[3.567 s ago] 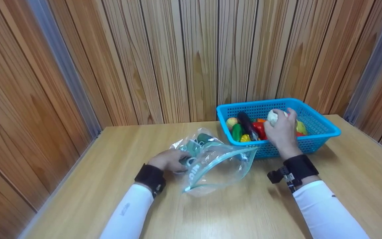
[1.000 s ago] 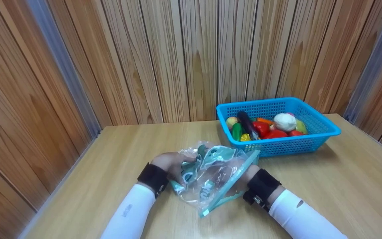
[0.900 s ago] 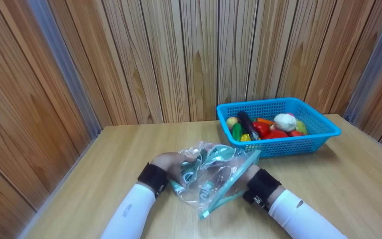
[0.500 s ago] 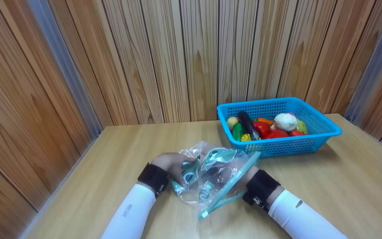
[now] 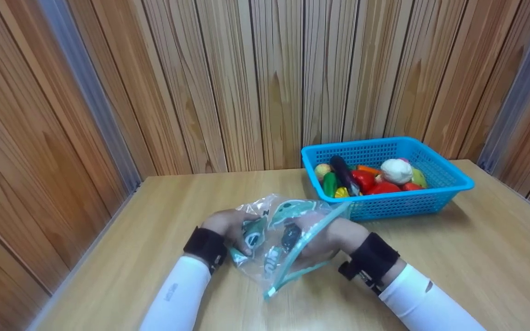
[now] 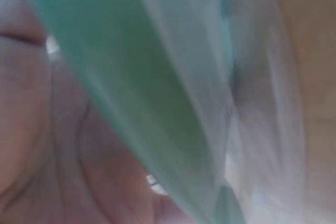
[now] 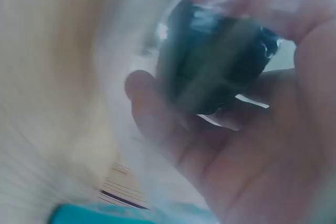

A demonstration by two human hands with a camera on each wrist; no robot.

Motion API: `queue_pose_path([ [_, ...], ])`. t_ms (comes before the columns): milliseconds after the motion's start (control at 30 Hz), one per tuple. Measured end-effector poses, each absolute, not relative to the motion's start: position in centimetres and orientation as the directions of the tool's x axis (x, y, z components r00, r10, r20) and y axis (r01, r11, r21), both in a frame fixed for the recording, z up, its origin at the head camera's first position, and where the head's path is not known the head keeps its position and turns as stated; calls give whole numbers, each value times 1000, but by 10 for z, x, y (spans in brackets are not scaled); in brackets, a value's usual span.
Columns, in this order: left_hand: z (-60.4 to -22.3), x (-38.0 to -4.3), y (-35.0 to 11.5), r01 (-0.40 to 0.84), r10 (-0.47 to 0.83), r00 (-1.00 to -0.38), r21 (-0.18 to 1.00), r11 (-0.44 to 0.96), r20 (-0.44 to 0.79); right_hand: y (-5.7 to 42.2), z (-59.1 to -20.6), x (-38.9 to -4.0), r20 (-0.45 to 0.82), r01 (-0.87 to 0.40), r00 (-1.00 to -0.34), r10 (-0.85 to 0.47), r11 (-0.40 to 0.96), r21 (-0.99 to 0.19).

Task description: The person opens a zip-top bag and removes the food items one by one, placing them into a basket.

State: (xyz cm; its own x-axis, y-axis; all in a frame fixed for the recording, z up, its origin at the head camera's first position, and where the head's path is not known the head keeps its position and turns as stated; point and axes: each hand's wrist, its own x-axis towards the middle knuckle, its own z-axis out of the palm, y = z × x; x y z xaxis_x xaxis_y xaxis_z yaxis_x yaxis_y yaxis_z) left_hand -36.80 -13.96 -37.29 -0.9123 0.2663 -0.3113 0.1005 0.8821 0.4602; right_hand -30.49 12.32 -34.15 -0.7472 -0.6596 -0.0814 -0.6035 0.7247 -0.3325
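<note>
A clear zip bag (image 5: 272,262) with teal print and a teal zip edge lies on its side on the table, its mouth open toward the right. My left hand (image 5: 228,225) grips the bag's left side, thumb and fingers round the film. Through the mouth reaches my right hand (image 5: 331,236), its fingers inside the bag. They hold a dark green rounded object (image 7: 210,56), seen closely in the right wrist view; its exact kind is unclear. In the left wrist view the palm lies beside blurred green film (image 6: 136,82).
Behind and to the right stands a blue mesh basket (image 5: 412,207). In it lie an eggplant (image 5: 344,174), a green cucumber-like piece (image 5: 330,185), red peppers (image 5: 363,180), a white knobbly vegetable (image 5: 396,171) and other produce. Wood-panelled walls (image 5: 228,87) close off the back and sides.
My right hand left the white vegetable in the basket and went into the bag. Since half a second ago it has drawn back slightly rightward with the dark green object, while the bag shifted left.
</note>
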Motion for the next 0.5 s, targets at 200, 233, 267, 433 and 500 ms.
queue_pose_path([
  [200, -373, -370, -153, -23, 168, -935, 527, 849, -312, 133, -323, -302, 106, -629, -745, -658, 643, -437],
  [233, -373, -371, -155, -35, 157, -939, 539, 842, -306, 136, -320, -301, 122, -634, -744, -656, 638, -437],
  [267, -373, -372, -158, -49, 139, -943, 541, 840, -302, 138, -317, -301, 136, -642, -742, -657, 637, -427],
  [433, -373, -379, -171, -53, 84, -970, 542, 839, -226, 145, -310, -304, 248, -691, -719, -649, 631, -351],
  [500, -374, -383, -177, -3, 84, -984, 482, 876, -160, 148, -309, -308, 305, -681, -732, -609, 645, -346],
])
